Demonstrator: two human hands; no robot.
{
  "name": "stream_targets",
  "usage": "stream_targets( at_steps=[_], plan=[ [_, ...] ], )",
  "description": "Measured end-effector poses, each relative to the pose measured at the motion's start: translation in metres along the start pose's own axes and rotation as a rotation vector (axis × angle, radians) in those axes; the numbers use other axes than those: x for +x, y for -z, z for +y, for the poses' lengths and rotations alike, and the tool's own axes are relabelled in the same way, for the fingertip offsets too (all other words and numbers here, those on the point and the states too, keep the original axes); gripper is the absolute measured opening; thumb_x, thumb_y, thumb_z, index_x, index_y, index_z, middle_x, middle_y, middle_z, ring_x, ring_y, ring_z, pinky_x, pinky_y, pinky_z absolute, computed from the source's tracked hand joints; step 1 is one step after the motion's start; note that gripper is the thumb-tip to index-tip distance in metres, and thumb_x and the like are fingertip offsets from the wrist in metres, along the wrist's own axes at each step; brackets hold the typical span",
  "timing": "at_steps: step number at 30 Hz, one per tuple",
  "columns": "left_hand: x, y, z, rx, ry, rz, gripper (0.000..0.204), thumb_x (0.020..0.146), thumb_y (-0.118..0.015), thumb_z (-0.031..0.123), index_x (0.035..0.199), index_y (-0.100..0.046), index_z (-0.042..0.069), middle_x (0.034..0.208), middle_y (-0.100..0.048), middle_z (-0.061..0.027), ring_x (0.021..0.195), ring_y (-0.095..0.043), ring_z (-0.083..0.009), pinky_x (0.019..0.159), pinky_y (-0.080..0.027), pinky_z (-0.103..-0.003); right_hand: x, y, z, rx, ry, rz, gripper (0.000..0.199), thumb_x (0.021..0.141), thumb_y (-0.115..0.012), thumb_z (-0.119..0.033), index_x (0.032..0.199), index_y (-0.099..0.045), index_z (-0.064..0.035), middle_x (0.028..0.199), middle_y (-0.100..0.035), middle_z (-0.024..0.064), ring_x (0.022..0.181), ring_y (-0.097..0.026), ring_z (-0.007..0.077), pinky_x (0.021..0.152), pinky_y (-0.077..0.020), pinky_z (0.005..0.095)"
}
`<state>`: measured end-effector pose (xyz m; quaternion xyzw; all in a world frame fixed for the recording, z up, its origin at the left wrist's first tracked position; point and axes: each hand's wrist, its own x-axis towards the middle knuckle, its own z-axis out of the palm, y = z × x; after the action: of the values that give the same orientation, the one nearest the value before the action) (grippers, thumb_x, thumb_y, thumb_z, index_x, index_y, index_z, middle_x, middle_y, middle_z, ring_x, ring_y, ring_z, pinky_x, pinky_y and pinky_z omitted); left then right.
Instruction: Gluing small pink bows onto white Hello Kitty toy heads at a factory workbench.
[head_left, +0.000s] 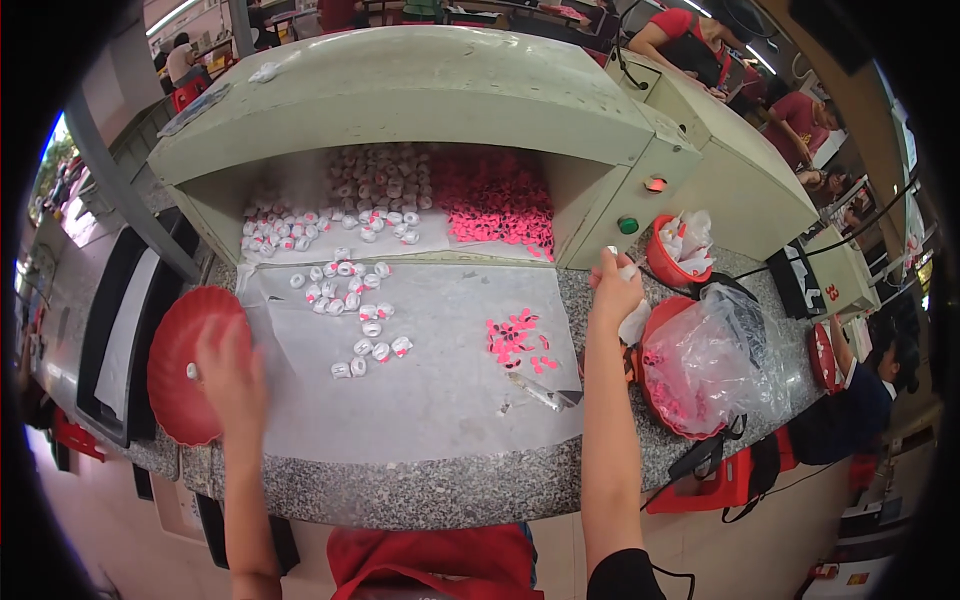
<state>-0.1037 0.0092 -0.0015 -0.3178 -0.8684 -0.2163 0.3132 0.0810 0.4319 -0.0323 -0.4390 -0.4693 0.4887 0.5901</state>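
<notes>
My left hand is over a red scalloped plate at the left, its fingers smeared by motion. Beside those fingers a small white piece lies in the plate. My right hand is raised right of the paper sheet, fingers closed, with a small white piece showing at the fingertips. On the sheet between my hands are several rounded white pieces with pink bits and a loose group of small pink pieces. A tweezer-like metal tool lies near the pink group.
A pale green, open-fronted cabinet holds many more white and pink pieces. To the right stand a small red bowl of white bits and a larger red bowl covered by a clear plastic bag. The granite counter ends close to me.
</notes>
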Motion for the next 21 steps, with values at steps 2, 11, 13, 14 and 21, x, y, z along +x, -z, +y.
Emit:
stream_targets(
  at_steps=[2, 11, 13, 14, 21],
  plan=[
    [0.007, -0.029, 0.085, -0.315, -0.229, -0.333, 0.043, 0.07, -0.065, 0.007, 0.111, -0.053, 0.008, 0.117, -0.045, -0.0177, 0.107, -0.045, -0.0328, 0.088, -0.039, -0.039, 0.005, 0.003, 0.006, 0.025, -0.009, 0.031, 0.027, 0.073, -0.067, -0.013, 0.091, -0.055, 0.0031, 0.073, -0.057, 0.0072, 0.054, -0.054, 0.0113, 0.044, -0.0441, 0.0222],
    [0.016, -0.156, 0.222, -0.639, -1.067, -0.498, 0.052, 0.077, -0.055, 0.042, 0.116, -0.047, 0.009, 0.12, -0.043, -0.0114, 0.114, -0.039, -0.0266, 0.088, -0.039, -0.044, 0.006, -0.002, 0.004, 0.045, -0.099, 0.015, 0.028, 0.074, -0.067, -0.014, 0.093, -0.056, 0.002, 0.074, -0.057, 0.0043, 0.056, -0.053, 0.0102, 0.044, -0.0428, 0.0211],
    [0.011, -0.156, 0.225, -0.642, -0.952, -0.606, 0.044, 0.077, -0.055, 0.041, 0.107, -0.05, 0.009, 0.111, -0.046, -0.0099, 0.105, -0.045, -0.0243, 0.078, -0.043, -0.041, 0.004, 0.005, -0.002, 0.045, -0.121, 0.01, 0.026, 0.075, -0.066, -0.015, 0.092, -0.056, 0.0017, 0.074, -0.057, 0.0042, 0.056, -0.053, 0.0096, 0.045, -0.0426, 0.02],
    [0.007, -0.155, 0.228, -0.637, -0.827, -0.705, 0.037, 0.078, -0.055, 0.039, 0.098, -0.053, 0.008, 0.102, -0.05, -0.0083, 0.097, -0.051, -0.0221, 0.068, -0.048, -0.039, 0.0, 0.012, -0.005, 0.043, -0.123, 0.021, 0.026, 0.075, -0.066, -0.015, 0.092, -0.056, 0.0017, 0.074, -0.057, 0.0042, 0.056, -0.053, 0.0096, 0.045, -0.0426, 0.02],
    [0.017, -0.147, 0.222, -0.565, -0.749, -0.671, 0.032, 0.081, -0.052, 0.037, 0.076, -0.048, 0.006, 0.075, -0.055, -0.0103, 0.064, -0.059, -0.029, 0.052, -0.047, -0.041, -0.098, 0.064, -0.012, -0.68, 0.361, -0.587, 0.024, 0.071, -0.067, -0.017, 0.086, -0.061, -0.0001, 0.082, -0.061, 0.0128, 0.073, -0.06, 0.0226, 0.066, -0.0457, 0.0334]
  ],
)
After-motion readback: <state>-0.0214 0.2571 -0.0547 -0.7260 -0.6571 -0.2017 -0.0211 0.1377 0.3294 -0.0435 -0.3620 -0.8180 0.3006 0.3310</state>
